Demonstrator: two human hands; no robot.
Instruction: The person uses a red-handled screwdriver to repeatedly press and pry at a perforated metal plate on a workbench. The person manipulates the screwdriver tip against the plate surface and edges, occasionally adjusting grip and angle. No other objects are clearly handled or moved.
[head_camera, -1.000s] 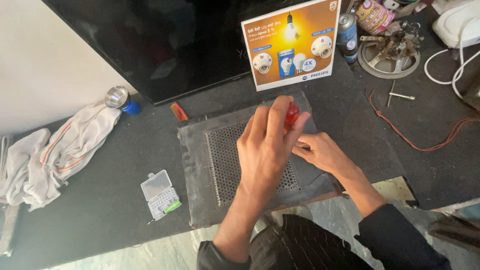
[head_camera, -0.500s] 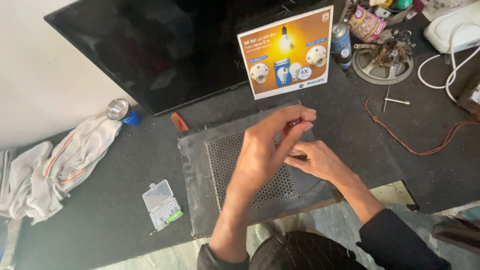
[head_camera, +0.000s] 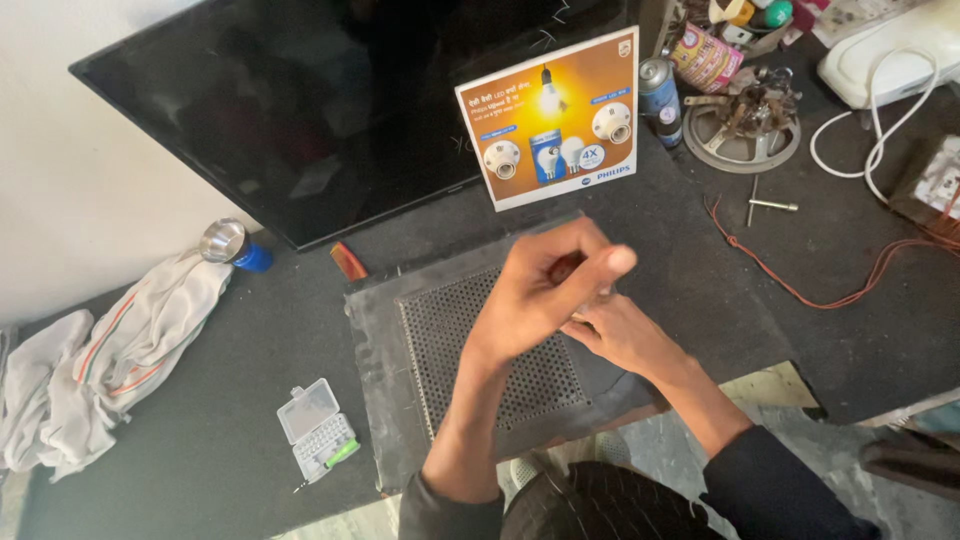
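- Head view: the left hand (head_camera: 545, 290) is curled tight around a small red thing (head_camera: 566, 268), now almost hidden; a second ago it showed plainly between the fingers.
- The right hand (head_camera: 620, 335) sits just under it, touching; I cannot tell how its fingers are set.
- Both hover over the grey perforated panel (head_camera: 450, 340), which has not moved.
- A clear bit box (head_camera: 317, 428) lies to the left, a white cloth (head_camera: 110, 360) beyond it.
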